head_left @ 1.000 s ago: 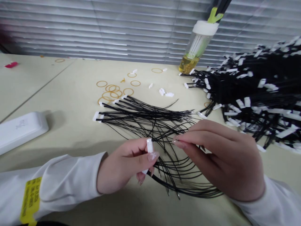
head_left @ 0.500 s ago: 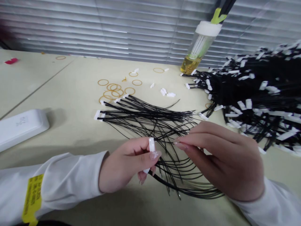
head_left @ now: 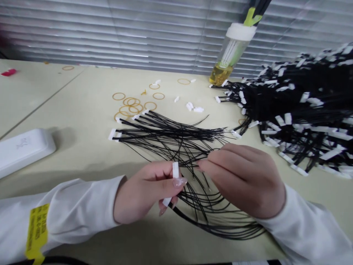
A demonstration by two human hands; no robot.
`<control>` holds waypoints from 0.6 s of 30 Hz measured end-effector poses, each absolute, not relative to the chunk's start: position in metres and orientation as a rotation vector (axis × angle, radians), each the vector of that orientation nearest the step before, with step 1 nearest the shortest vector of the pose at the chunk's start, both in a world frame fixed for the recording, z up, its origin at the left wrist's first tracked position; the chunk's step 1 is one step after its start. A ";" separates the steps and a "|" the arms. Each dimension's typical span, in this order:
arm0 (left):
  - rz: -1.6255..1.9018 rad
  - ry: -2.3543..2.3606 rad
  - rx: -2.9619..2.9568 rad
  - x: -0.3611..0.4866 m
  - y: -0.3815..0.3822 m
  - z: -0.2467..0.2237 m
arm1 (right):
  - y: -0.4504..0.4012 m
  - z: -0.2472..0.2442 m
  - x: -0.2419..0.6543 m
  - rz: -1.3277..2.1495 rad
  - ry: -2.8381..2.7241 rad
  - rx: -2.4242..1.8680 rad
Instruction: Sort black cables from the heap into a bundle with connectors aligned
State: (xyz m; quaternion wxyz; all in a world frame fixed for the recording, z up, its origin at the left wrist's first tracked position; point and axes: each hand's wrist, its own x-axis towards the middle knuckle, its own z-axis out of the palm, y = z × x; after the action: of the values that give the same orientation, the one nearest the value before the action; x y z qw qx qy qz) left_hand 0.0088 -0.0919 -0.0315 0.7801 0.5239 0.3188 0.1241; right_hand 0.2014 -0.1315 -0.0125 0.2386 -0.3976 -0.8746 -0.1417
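My left hand (head_left: 151, 191) is closed around a long white connector (head_left: 175, 170), with the thumb pressed over its middle. Black wires (head_left: 217, 230) run out of the connector's lower part and curve to the right beneath my other hand. My right hand (head_left: 242, 176) is closed in a pinch just right of the connector, its fingertips on what looks like one thin black wire; the fingers partly cover it. Behind both hands lies a bundle of black wires (head_left: 176, 132) with white connectors (head_left: 112, 134) at its left end.
A big heap of black wires with white connectors (head_left: 303, 99) fills the right side. Rubber bands (head_left: 132, 105) and small loose white connectors (head_left: 198, 109) lie behind the bundle. A bottle (head_left: 230, 55) of yellow liquid stands by the blinds. At left lies a white case (head_left: 24, 151).
My right hand has moved left, with its pinched fingertips closer to the white connector. My left hand stays nearly in place, still holding the connector. The view has shifted slightly.
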 end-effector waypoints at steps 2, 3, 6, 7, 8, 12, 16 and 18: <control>0.251 0.682 1.140 0.009 -0.092 -0.031 | -0.132 -0.016 0.197 -0.344 -2.392 -1.106; 0.242 0.675 1.148 0.008 -0.092 -0.032 | -0.132 -0.017 0.195 -0.323 -2.388 -1.107; 0.239 0.642 1.194 0.007 -0.092 -0.034 | -0.134 -0.019 0.190 -0.328 -2.353 -1.109; 0.237 0.627 1.211 0.006 -0.092 -0.034 | -0.134 -0.018 0.189 -0.342 -2.342 -1.112; 0.234 0.617 1.222 0.006 -0.092 -0.035 | -0.134 -0.018 0.187 -0.357 -2.339 -1.120; 0.227 0.620 1.221 0.006 -0.093 -0.035 | -0.133 -0.018 0.184 -0.398 -2.351 -1.146; 0.330 0.676 1.152 0.009 -0.093 -0.034 | -0.132 -0.012 0.189 -0.394 -2.234 -1.193; 0.405 0.727 1.084 0.011 -0.092 -0.035 | -0.134 -0.005 0.194 -0.359 -2.116 -1.212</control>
State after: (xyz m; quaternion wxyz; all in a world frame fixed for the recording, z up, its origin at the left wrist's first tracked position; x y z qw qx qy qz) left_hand 0.0109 -0.0924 -0.0351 0.7754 0.5009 0.3358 0.1873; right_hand 0.1937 -0.1343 -0.0047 0.3321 -0.4640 -0.8097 -0.1373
